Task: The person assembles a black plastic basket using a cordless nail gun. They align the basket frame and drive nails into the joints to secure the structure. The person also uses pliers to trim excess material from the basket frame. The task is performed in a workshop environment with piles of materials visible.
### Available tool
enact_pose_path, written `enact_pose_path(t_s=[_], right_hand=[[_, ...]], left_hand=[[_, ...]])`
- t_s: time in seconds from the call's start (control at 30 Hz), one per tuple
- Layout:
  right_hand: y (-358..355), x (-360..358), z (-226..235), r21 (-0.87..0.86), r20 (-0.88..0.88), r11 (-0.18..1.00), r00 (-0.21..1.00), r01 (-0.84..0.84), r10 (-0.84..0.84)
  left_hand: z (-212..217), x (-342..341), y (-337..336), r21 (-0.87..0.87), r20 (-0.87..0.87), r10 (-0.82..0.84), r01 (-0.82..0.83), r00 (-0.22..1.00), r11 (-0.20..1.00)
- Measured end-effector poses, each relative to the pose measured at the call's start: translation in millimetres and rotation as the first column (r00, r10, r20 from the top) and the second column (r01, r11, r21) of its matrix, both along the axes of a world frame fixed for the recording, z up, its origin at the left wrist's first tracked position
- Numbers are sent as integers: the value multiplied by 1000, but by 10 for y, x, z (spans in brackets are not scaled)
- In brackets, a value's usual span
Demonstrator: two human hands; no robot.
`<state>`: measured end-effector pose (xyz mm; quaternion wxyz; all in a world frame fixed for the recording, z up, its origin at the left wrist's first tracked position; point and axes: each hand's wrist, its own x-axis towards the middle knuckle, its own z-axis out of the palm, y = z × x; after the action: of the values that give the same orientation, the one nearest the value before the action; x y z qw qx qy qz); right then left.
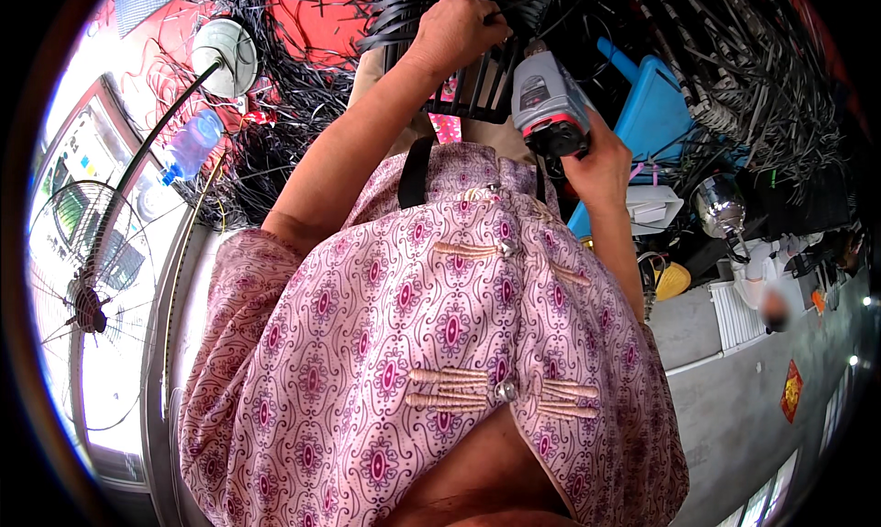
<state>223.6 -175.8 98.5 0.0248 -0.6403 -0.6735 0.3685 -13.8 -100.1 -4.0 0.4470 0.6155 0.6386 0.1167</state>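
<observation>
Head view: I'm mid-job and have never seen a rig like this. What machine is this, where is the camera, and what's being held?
There is no machine arm: these are a person's bare hands. One wide fisheye camera on the head looks down, so edges bend and the wearer's patterned shirt fills the middle. The right hand holds a grey power tool. The left hand is at a black slatted frame; whether it grips a strip is hard to tell. Loose black strips lie over the red surface beyond, and a blue plastic piece stands at the right.
</observation>
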Motion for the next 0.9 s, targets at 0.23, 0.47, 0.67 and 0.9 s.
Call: enact_pose_path(t_s=[0.23, 0.47, 0.67, 0.9], right_hand=[[-36, -80, 14, -27, 103, 1000, 995, 12, -9], [-409, 275, -133, -122, -12, 936, 943, 329, -333], [-762, 611, -215, -235, 42, 700, 726, 675, -686], [-891, 595, -196, -232, -13, 676, 692, 700, -721]], left_hand=[[-18, 2, -15, 30, 44, -26, 24, 999, 999], [255, -268, -59, 316, 17, -186, 171, 982, 933], [671, -369, -67, 79, 325, 313, -355, 892, 931], [98, -480, -276, 364, 137, 242, -276, 961, 890]])
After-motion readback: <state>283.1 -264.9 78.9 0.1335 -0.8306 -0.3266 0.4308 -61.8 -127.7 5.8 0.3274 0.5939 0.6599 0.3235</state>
